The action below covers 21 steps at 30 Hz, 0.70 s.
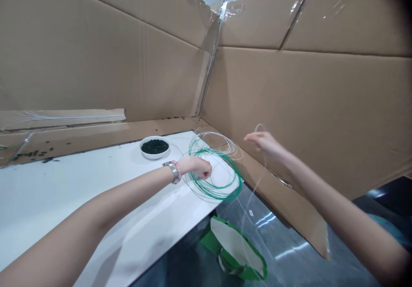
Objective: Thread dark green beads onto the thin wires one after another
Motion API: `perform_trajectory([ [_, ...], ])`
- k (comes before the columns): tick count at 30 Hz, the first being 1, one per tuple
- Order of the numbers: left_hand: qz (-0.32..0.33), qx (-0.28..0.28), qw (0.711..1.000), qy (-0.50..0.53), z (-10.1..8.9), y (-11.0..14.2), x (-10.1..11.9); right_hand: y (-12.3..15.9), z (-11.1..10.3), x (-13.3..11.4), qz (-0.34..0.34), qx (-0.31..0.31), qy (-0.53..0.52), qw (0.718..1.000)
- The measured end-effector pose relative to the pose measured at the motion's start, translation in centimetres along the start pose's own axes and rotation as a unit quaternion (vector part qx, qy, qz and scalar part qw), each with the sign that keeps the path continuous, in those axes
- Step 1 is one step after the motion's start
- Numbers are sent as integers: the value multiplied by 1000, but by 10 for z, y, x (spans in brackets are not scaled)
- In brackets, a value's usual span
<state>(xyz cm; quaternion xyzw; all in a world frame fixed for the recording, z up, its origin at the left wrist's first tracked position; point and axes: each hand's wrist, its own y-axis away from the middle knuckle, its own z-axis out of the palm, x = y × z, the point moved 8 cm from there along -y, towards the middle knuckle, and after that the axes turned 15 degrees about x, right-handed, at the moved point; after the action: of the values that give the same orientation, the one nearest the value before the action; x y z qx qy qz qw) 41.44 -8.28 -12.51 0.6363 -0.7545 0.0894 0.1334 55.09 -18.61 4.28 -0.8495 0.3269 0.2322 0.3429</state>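
Note:
My left hand [200, 166] rests on the white table [64, 192] with fingers curled, closed on a coil of green wire [222, 184] that lies at the table's far right corner. A watch and a pink bead bracelet sit on that wrist. My right hand [262, 143] is raised beyond the table's right edge, fingers pinched on a thin clear thread [259, 128] that loops above the hand and trails down toward the floor. A coil of pale clear thread [222, 143] lies just behind the green coil.
A white bowl [155, 147] of small dark green beads stands at the table's far edge. Tall cardboard walls [305, 98] enclose the back and right. A green and white bag [234, 248] lies on the dark floor below the table's right edge.

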Motion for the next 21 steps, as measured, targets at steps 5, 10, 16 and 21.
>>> perform_trajectory([
  [5,27,-5,999,-20,0,4,10,51,117,26,36,-183,44,982],
  [10,47,41,997,-39,-8,9,1,83,163,36,26,-286,68,956],
  [16,82,99,988,-81,-23,27,1,110,185,34,-12,-341,93,935],
  [21,129,121,978,-114,-13,57,21,115,191,27,-27,-353,122,927],
])
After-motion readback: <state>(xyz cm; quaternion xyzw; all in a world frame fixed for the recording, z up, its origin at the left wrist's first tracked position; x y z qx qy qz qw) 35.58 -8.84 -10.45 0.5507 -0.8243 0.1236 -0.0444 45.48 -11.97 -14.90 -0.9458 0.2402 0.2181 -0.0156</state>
